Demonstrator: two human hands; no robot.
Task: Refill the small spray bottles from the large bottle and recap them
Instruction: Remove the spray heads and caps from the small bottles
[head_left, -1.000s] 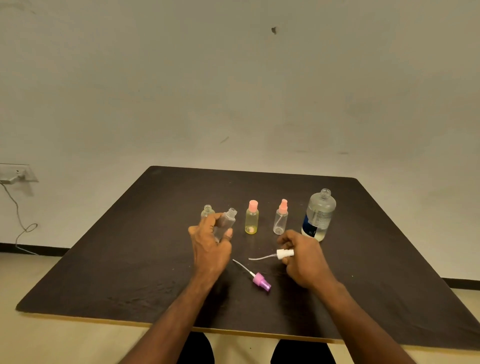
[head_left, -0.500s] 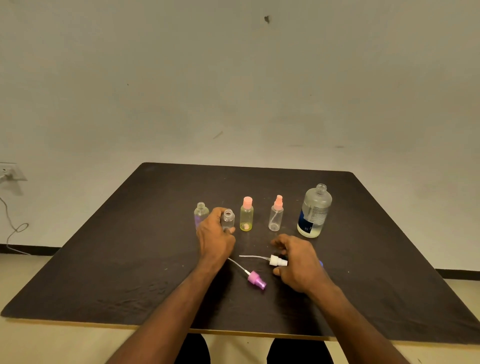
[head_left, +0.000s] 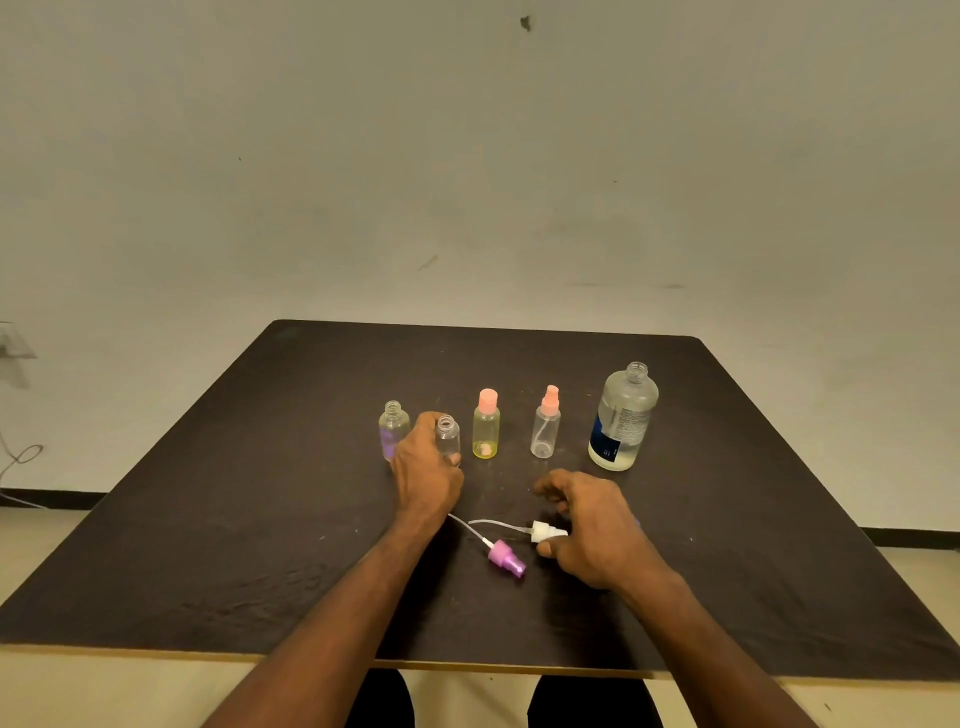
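My left hand (head_left: 427, 470) grips a small clear uncapped bottle (head_left: 448, 435) that stands on the dark table (head_left: 234, 519). Left of it stands another uncapped small bottle (head_left: 393, 430) with a purple tint. A white spray cap (head_left: 546, 531) with its tube lies on the table beside the thumb of my right hand (head_left: 592, 527), whose fingers are spread and loose above it. A purple spray cap (head_left: 506, 559) lies just in front. The large clear bottle (head_left: 623, 421) stands uncapped at the right.
A yellow bottle with a pink cap (head_left: 486, 430) and a clear bottle with a pink sprayer (head_left: 545, 428) stand in the row between the held bottle and the large one. A wall socket and cable (head_left: 15, 457) are at the far left.
My left hand set the clear bottle upright on the table and still grips it. My right hand lowered the white spray cap to the table and opened its fingers.
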